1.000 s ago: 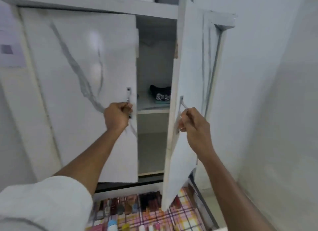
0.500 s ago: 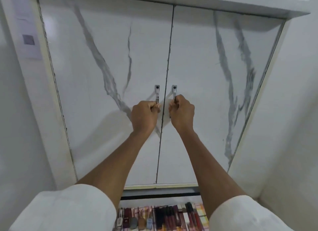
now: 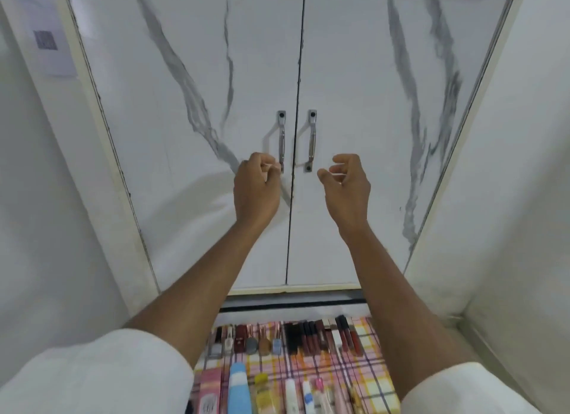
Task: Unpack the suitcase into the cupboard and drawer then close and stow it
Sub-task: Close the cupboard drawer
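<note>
Fingers of the left hand are curled in toward the palm, and their tips sit right at the lower end of the left door handle; whether they touch the metal or only hang in front of it, I cannot tell, but they wrap round nothing. Over on the right hand, the fingers are loosely bent and spread, holding nothing, with the thumb pointing toward the lower end of the right door handle, just beside it and apart from it.

Beyond both sets of fingers stands the cupboard, its two marble-patterned doors shut and meeting at a dark seam that runs down between the two hands. Both metal handles stand upright, one on each side of that seam, just above the fingertips. Far to the left of the left fingers, a paper sheet with a small dark square is stuck on the pale frame.

Below the wrists, nearer the person, a checked cloth covers a surface, and cosmetics lie on it in rows: lipsticks and small bottles toward the cupboard, taller tubes closer in. White sleeves cover both upper arms at the bottom of the view. The suitcase is out of sight.
</note>
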